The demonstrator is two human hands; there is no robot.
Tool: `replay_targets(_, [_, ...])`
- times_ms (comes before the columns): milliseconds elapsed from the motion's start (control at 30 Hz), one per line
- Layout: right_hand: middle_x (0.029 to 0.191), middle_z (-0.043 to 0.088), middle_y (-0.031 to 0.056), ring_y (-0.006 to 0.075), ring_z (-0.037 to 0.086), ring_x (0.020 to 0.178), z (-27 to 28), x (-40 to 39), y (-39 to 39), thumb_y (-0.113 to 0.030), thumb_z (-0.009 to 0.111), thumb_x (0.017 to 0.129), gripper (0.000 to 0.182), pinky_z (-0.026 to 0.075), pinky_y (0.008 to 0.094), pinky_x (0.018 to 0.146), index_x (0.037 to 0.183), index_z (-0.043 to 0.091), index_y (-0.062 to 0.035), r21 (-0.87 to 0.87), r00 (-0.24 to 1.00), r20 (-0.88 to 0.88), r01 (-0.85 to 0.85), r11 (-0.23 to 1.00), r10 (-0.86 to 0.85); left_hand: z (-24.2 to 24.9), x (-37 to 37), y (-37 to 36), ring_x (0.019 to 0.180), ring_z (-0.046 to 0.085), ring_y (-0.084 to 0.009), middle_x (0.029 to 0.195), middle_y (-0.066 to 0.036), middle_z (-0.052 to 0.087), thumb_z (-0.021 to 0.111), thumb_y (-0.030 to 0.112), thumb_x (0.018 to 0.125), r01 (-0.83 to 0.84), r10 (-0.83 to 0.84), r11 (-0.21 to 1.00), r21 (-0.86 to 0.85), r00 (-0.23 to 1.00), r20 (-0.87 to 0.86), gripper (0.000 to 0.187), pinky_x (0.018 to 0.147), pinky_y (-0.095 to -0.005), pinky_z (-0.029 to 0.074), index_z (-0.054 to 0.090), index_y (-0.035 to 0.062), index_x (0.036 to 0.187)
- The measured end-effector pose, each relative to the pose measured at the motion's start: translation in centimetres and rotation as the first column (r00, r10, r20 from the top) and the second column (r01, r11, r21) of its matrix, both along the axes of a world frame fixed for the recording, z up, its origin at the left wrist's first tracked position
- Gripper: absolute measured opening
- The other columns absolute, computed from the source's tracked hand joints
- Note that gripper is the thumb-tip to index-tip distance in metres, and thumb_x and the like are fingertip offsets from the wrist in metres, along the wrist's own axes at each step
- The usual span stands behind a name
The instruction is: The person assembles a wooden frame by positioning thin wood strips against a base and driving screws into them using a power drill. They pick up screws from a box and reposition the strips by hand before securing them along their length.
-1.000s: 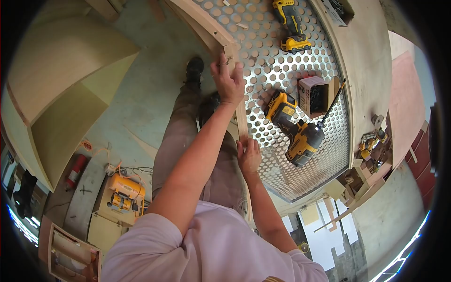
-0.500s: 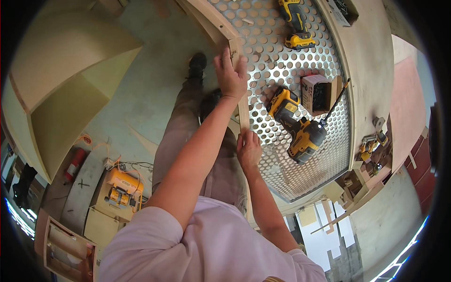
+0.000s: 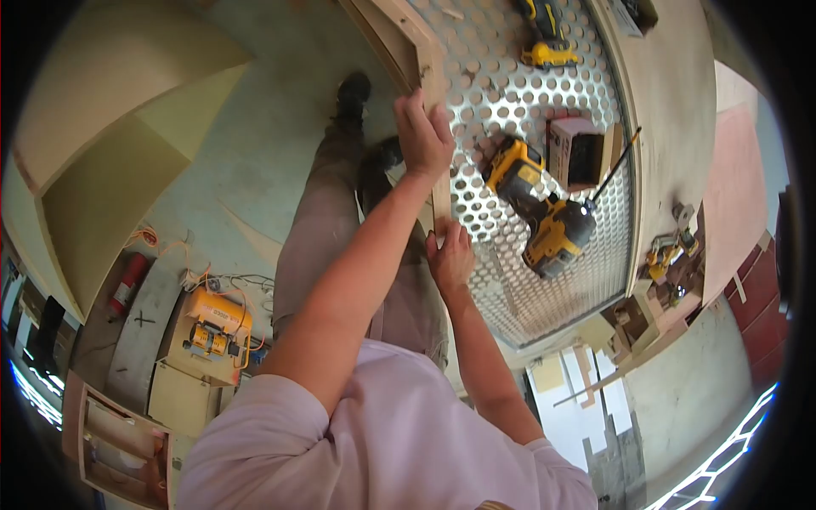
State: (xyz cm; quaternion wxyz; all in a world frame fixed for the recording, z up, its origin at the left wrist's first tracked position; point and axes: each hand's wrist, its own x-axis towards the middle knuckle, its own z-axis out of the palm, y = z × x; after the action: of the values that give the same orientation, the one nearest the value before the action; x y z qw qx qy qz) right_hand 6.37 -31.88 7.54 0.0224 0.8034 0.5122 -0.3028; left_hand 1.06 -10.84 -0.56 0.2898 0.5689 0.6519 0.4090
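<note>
A pale wooden strip (image 3: 440, 200) runs along the near edge of the perforated metal sheet (image 3: 501, 293). My left hand (image 3: 422, 140) is closed round it near its far end, where it meets another wooden frame piece (image 3: 412, 38) at an angle. Closer to my body, my right hand (image 3: 452, 257) grips the same strip, fingertips on the wood. A yellow and black cordless driver (image 3: 557, 234) with a long bit lies on the metal sheet, right of my hands. Beside it stands an open small carton (image 3: 571, 153), its contents dark.
A second yellow and black cordless tool (image 3: 548, 47) lies farther up the sheet. A curved wooden border (image 3: 625, 93) bounds its right side. On the left are a large wooden panel structure (image 3: 127, 161), an orange machine (image 3: 219, 323) with cables, and a red cylinder (image 3: 129, 280) on the floor.
The view has shifted slightly. My left hand's fingers are drawn more closely round the strip; my right hand stays on it. The driver and carton appear a little higher in view.
</note>
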Motion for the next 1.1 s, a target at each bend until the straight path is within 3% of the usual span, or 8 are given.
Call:
replay_targets(33, [0.100,0.063,0.0139,0.0370,0.066,0.097,0.4,0.2,-1.3,-0.026,0.074,0.087,0.033,0.057,0.0500,0.074,0.106,0.053,-0.0092,-0.008,1.000,-0.022,0.007,1.000,-0.007,-0.1,0.1,-0.4,0.107,0.051,-0.0434,0.119,-0.027,0.047,0.059,0.014,0.098,0.010,-0.010,1.000,0.006,1.000,-0.012,0.042,0.096,-0.0499,0.043,0.042,-0.0051,0.132])
replay_targets(67, [0.103,0.064,0.0145,0.0380,0.067,0.097,0.9,0.4,-2.6,-0.028,0.074,0.087,0.034,0.057,0.0507,0.074,0.106,0.053,-0.0098,-0.180,1.000,0.001,0.030,0.983,-0.031,0.1,0.0,-1.3,0.107,0.051,-0.0432,0.119,-0.027,0.047,0.059,0.014,0.098,0.016,-0.016,1.000,-0.019,1.000,-0.004,0.043,0.096,-0.0498,0.043,0.042,-0.0051,0.132])
replay_targets(167, [0.102,0.063,0.0143,0.0386,0.068,0.095,1.3,0.6,-7.1,-0.029,0.074,0.087,0.034,0.057,0.0511,0.072,0.105,0.053,-0.0105,-0.244,0.999,0.032,0.025,0.970,-0.017,-0.4,0.3,0.0,0.107,0.050,-0.0425,0.120,-0.026,0.046,0.059,0.014,0.097,0.008,-0.008,1.000,0.001,1.000,0.007,0.044,0.095,-0.0492,0.043,0.041,-0.0053,0.132])
replay_targets(533, [0.090,0.061,0.0120,0.0364,0.068,0.082,0.5,-0.5,-10.2,-0.024,0.070,0.086,0.025,0.055,0.0507,0.061,0.097,0.053,-0.0097,-0.029,0.997,0.069,0.043,0.999,-0.040,-0.1,0.3,-0.3,0.105,0.054,-0.0413,0.114,-0.025,0.052,0.056,0.016,0.098,-0.038,0.041,0.998,0.057,0.998,-0.048,0.035,0.093,-0.0482,0.045,0.048,-0.0039,0.125])
replay_targets(667, [0.093,0.061,0.0115,0.0365,0.067,0.086,0.3,-0.6,-10.7,-0.024,0.071,0.086,0.026,0.055,0.0519,0.064,0.098,0.054,-0.0096,-0.041,0.994,0.072,0.080,0.996,-0.077,-0.1,0.2,-0.5,0.113,0.050,-0.0486,0.123,-0.031,0.047,0.053,0.014,0.098,0.009,-0.009,1.000,0.010,0.999,-0.036,0.043,0.099,-0.0522,0.043,0.041,-0.0068,0.134])
replay_targets(833, [0.106,0.059,0.0125,0.0377,0.065,0.097,1.0,-1.1,-11.2,-0.027,0.076,0.082,0.037,0.056,0.0536,0.072,0.105,0.053,-0.0095,0.008,0.962,0.118,0.249,0.969,-0.248,-0.6,0.4,-0.5,0.111,0.052,-0.0472,0.121,-0.029,0.049,0.053,0.016,0.099,-0.014,0.016,0.999,0.033,0.998,-0.064,0.040,0.097,-0.0513,0.044,0.044,-0.0058,0.131])
replay_targets(933, [0.110,0.058,0.0131,0.0379,0.064,0.100,0.4,-0.4,-13.9,-0.029,0.078,0.080,0.042,0.056,0.0527,0.075,0.107,0.052,-0.0093,-0.222,0.967,0.102,0.253,0.942,-0.236,-0.2,0.5,-0.4,0.110,0.052,-0.0472,0.121,-0.029,0.048,0.053,0.017,0.099,-0.019,0.019,1.000,0.005,0.999,-0.051,0.041,0.096,-0.0513,0.044,0.044,-0.0052,0.132])
replay_targets(1100, [0.104,0.061,0.0128,0.0381,0.064,0.095,-0.4,0.0,-15.7,-0.028,0.079,0.079,0.042,0.055,0.0511,0.077,0.106,0.054,-0.0085,-0.201,0.979,0.073,0.200,0.959,-0.189,-0.7,0.5,-0.5,0.111,0.053,-0.0472,0.122,-0.029,0.048,0.053,0.020,0.099,-0.023,0.024,1.000,0.005,0.995,-0.095,0.042,0.096,-0.0516,0.045,0.043,-0.0042,0.133])
